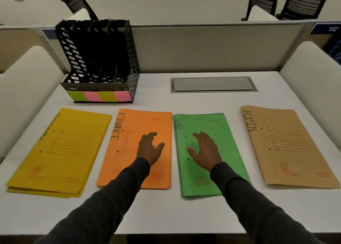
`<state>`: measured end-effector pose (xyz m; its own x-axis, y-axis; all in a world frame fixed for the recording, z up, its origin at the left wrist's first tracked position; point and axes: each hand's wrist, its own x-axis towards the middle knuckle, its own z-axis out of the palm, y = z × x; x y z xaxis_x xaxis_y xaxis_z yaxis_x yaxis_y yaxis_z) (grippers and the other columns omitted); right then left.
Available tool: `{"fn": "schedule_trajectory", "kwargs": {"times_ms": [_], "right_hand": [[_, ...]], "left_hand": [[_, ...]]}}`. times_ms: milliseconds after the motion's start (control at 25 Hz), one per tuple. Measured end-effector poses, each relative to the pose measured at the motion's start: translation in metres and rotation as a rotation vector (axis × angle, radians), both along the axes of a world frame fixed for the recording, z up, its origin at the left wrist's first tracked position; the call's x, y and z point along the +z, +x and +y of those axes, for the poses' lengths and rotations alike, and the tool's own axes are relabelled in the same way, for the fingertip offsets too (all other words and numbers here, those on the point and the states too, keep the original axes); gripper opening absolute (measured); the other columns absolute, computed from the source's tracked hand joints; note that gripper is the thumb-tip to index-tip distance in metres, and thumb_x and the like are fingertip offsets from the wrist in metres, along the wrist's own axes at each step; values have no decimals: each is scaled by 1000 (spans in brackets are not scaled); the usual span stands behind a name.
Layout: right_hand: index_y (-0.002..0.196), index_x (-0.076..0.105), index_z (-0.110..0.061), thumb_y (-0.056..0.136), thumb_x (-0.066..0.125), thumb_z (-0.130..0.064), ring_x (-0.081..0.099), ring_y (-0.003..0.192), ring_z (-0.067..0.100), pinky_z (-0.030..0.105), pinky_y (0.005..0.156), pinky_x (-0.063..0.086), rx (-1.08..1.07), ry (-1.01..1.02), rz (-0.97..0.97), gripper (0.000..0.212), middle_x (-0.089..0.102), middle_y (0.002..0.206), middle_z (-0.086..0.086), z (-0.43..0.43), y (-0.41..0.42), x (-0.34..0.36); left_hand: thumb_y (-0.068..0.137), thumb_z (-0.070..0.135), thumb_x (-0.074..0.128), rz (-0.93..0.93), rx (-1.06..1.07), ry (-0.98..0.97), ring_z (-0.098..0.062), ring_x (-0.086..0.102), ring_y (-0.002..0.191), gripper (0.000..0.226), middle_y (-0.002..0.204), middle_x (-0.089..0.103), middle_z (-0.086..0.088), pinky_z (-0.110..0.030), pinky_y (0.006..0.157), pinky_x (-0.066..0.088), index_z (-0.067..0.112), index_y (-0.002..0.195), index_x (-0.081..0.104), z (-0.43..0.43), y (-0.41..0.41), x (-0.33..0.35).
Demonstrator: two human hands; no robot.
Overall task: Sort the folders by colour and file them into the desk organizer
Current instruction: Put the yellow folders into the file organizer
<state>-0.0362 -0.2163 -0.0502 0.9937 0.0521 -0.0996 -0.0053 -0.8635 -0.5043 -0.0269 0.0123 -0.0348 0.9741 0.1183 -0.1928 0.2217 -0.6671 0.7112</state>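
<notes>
Neither grip holds anything: the left hand (150, 147) hangs over the orange folder (136, 149) with fingers spread, and the right hand (204, 151) does the same over the green folder (208, 153); whether the palms touch the covers I cannot tell from this angle.

Going left to right on the white table (166, 210), the sorting looks finished. A yellow folder stack (60, 153) lies at the far left, several deep by its offset edges. Next comes the orange one, lettered FINANCE, then the green one marked HR, then a tan folder (287, 147) marked ADMIN, well apart at the right.

Filing has not begun. The black desk organizer (97, 59) stands at the back left, behind the yellow and orange piles, and its slots appear empty. Green and pink sticky labels (99, 96) run along its front base.
</notes>
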Motion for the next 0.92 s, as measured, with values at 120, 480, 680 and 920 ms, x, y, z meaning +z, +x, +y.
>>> {"fn": "schedule_trajectory", "kwargs": {"times_ms": [120, 480, 680, 920], "right_hand": [[156, 24, -22, 94, 51, -55, 13, 152, 34, 49, 122, 15, 45, -140, 0, 75, 14, 165, 15, 72, -12, -6], [159, 6, -29, 101, 30, -29, 1, 151, 43, 60, 121, 13, -158, -434, 152, 63, -10, 166, 16, 97, -3, -39], [159, 9, -26, 100, 35, -31, 5, 150, 45, 60, 120, 14, -222, -459, 203, 65, -5, 166, 18, 95, 19, -30], [159, 12, -23, 98, 46, -47, 3, 152, 40, 54, 123, 9, -59, -317, 116, 73, -5, 166, 18, 171, 18, -14]], "left_hand": [[90, 48, 61, -7, 61, 356, -34, 36, 135, 69, 147, 37, -15, -46, 107, 35, 19, 148, 38, 81, 3, -13], [87, 66, 51, 126, -153, 531, -35, 27, 139, 90, 153, 24, -19, -44, 112, 31, 29, 157, 7, 151, -5, -41], [87, 64, 52, 119, -170, 506, -33, 29, 137, 89, 151, 26, -17, -43, 110, 33, 28, 156, 10, 156, -3, -37], [88, 55, 59, -56, 34, 394, -34, 29, 138, 81, 152, 31, -15, -48, 109, 34, 21, 153, 27, 226, 16, -28]]}}
